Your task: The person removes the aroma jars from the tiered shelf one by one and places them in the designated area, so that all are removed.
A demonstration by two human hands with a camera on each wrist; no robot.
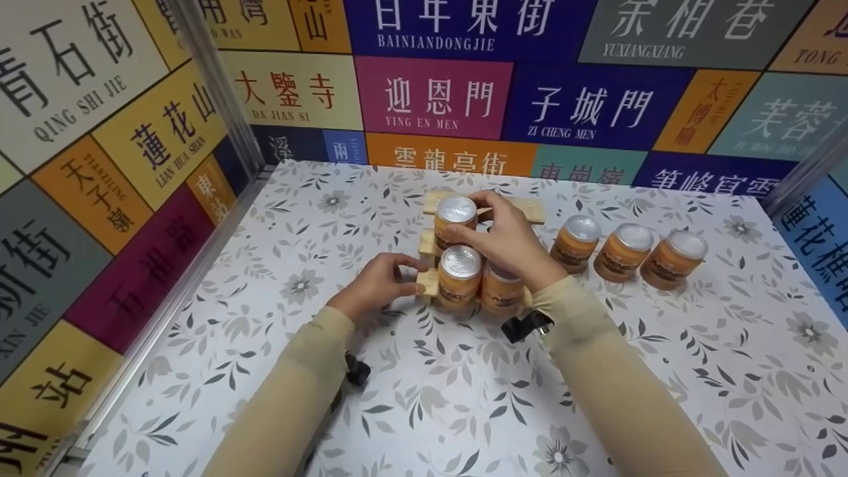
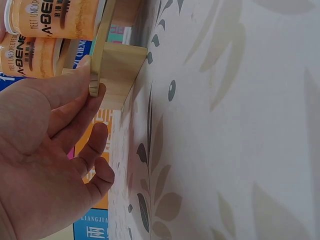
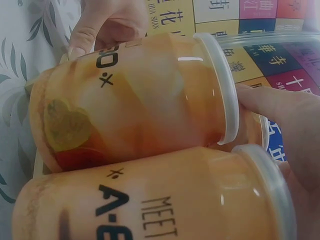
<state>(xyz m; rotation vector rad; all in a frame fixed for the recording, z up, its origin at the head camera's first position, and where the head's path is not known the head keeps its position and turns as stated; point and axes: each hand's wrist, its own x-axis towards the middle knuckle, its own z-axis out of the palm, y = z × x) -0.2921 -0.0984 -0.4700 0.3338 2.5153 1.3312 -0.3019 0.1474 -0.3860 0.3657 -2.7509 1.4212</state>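
Note:
A stepped wooden rack (image 1: 429, 281) stands on the table, two orange cans with silver lids on its front step: a left one (image 1: 458, 291) and a right one (image 1: 501, 291), partly behind my right forearm. My left hand (image 1: 371, 285) pinches the left end of the front board; thumb and forefinger meet at the wood (image 2: 95, 80) in the left wrist view. With my right hand (image 1: 510, 235) I grip another orange can (image 1: 447, 232) upright by its side, just behind the front pair. The front cans (image 3: 135, 100) mostly hide it in the right wrist view.
Three more orange cans stand in a row right of the rack: a near-side one (image 1: 575, 246), a middle one (image 1: 621, 255) and an outer one (image 1: 672, 262). The rack's back board (image 1: 530, 211) shows behind my right hand. Sign-printed panels (image 1: 434, 99) enclose the floral-covered table (image 1: 430, 397).

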